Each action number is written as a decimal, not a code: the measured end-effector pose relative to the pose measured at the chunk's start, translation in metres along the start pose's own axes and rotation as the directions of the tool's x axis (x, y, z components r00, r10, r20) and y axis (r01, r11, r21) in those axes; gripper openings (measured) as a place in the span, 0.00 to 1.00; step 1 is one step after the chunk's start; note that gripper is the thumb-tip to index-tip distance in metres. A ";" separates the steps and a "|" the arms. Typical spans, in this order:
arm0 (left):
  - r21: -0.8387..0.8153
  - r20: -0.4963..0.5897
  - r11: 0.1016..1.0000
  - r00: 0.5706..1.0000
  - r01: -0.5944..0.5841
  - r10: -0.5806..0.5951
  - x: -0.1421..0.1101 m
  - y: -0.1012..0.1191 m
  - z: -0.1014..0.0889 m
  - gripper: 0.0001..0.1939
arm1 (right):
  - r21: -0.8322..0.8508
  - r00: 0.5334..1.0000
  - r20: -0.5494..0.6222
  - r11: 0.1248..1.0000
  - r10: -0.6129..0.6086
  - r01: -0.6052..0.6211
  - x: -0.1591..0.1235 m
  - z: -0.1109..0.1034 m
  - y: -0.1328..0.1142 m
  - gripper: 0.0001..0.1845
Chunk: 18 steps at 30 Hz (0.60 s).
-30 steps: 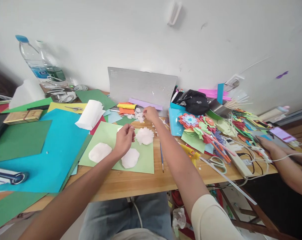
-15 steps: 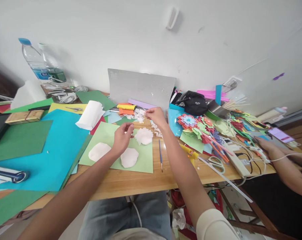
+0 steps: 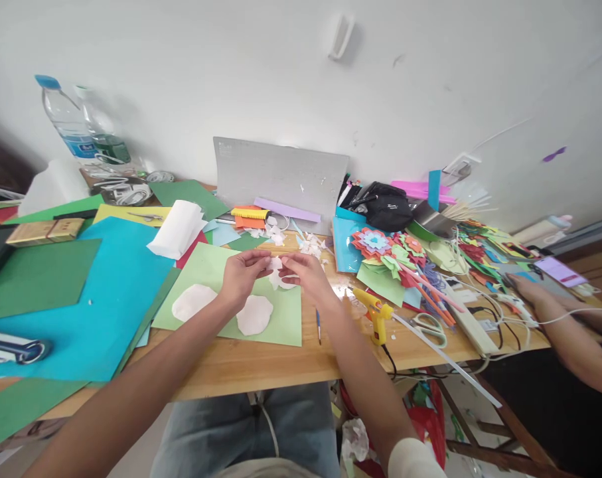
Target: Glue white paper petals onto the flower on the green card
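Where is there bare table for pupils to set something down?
The widest bare patch is the strip of table between its front edge and the light green sheet. A narrower gap lies between that sheet and the paintbrush. It is crowded behind, with paper scraps, and to the right, with the glue gun and paper flowers.

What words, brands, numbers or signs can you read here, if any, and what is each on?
None is sharp enough to quote.
Black pouch: white script, too blurred.
Blue-capped bottle: blue label, lettering too small.
Phone: lit screen, any text too small.
Gray board: faint marks in the upper left corner, too small.
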<state>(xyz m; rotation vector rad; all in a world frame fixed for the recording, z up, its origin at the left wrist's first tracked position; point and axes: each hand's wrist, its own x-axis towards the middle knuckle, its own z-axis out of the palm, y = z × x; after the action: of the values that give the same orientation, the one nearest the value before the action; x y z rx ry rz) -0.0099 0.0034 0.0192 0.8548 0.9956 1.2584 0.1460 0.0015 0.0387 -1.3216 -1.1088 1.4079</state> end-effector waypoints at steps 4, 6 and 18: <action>-0.012 -0.016 1.000 1.000 -0.004 0.003 -0.002 -0.002 0.001 0.19 | 0.061 0.998 -0.053 0.998 -0.024 0.027 -0.001 0.006 0.011 0.16; -0.012 -0.017 1.000 1.000 -0.007 0.007 -0.003 -0.001 0.002 0.20 | 0.086 0.994 -0.086 0.994 -0.061 0.068 0.001 0.008 0.015 0.17; -0.078 0.039 0.995 0.997 0.069 -0.066 -0.004 -0.001 0.003 0.20 | -0.303 0.843 -0.103 0.824 -0.529 0.480 -0.002 0.006 0.025 0.07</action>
<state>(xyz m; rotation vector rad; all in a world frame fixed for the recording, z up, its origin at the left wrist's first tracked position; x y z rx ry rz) -0.0069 -0.0010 0.0193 0.7742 0.9322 1.2132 0.1391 -0.0064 0.0149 -1.1853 -1.4297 0.7455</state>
